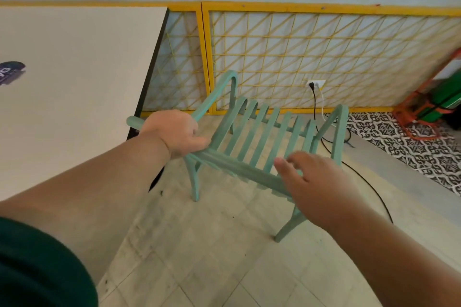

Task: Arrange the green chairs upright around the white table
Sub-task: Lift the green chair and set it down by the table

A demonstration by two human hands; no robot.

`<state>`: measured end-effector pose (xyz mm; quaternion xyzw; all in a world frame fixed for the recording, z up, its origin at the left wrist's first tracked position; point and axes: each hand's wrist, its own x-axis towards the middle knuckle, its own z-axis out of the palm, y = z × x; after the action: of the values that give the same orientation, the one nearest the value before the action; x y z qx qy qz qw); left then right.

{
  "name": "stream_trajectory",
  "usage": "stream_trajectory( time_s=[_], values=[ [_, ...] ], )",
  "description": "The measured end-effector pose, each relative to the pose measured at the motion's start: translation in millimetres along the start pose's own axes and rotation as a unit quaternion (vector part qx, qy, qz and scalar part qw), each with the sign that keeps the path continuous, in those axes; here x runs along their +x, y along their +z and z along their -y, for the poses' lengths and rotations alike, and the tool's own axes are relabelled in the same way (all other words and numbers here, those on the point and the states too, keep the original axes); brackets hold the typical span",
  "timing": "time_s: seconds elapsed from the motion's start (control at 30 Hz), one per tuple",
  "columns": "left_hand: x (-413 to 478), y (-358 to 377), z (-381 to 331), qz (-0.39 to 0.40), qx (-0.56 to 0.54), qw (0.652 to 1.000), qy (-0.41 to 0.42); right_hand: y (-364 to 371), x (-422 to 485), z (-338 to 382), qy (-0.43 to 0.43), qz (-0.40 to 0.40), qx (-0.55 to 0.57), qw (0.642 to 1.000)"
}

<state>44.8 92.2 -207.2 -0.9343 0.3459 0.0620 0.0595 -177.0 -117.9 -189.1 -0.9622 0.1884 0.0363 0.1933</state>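
One green slatted chair (259, 137) stands on its legs on the tiled floor, just right of the white table (74, 97). Its armrests point toward the wall and its near edge faces me. My left hand (174, 132) grips the chair's left side where the armrest meets the near rail. My right hand (316, 182) hovers over the near right part of the slats, fingers spread and blurred; whether it touches the chair I cannot tell.
A yellow lattice panel (311, 57) lines the wall behind the chair, with a socket and black cable (314, 97) trailing across the floor. An orange-framed green object (439, 102) stands at the far right. A dark object (10, 72) lies on the table's left.
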Motion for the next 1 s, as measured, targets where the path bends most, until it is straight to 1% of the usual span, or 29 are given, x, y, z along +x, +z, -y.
stream_trajectory(
  time_s=[0.03,0.13,0.2,0.27,0.33,0.67,0.83,1.0],
  values=[
    [0.2,0.0,0.1,-0.003,-0.004,1.0,-0.002,2.5,8.1,17.4,-0.011,-0.005,-0.002,1.0],
    [2.0,3.1,2.5,-0.007,-0.008,1.0,0.0,22.8,15.2,53.9,-0.004,0.052,-0.039,0.998],
    [1.4,7.3,4.0,-0.033,-0.008,0.999,-0.005,35.9,12.0,57.8,-0.005,0.024,-0.08,0.996],
    [0.4,11.2,2.9,-0.064,-0.011,0.998,-0.019,40.3,12.6,53.4,-0.002,-0.002,-0.078,0.997],
    [-1.4,12.2,-0.8,-0.078,-0.02,0.996,-0.04,38.1,16.0,51.6,-0.004,-0.006,-0.075,0.997],
    [1.7,7.6,-41.2,-0.064,-0.049,0.993,-0.086,20.6,36.4,11.6,-0.001,-0.027,-0.113,0.993],
    [-1.7,7.4,-60.5,-0.051,-0.061,0.988,-0.13,14.7,39.0,-5.8,-0.014,-0.026,-0.121,0.992],
    [-12.0,6.2,-98.7,-0.043,-0.073,0.985,-0.152,0.5,42.0,-35.9,-0.008,-0.021,-0.168,0.986]
  ],
)
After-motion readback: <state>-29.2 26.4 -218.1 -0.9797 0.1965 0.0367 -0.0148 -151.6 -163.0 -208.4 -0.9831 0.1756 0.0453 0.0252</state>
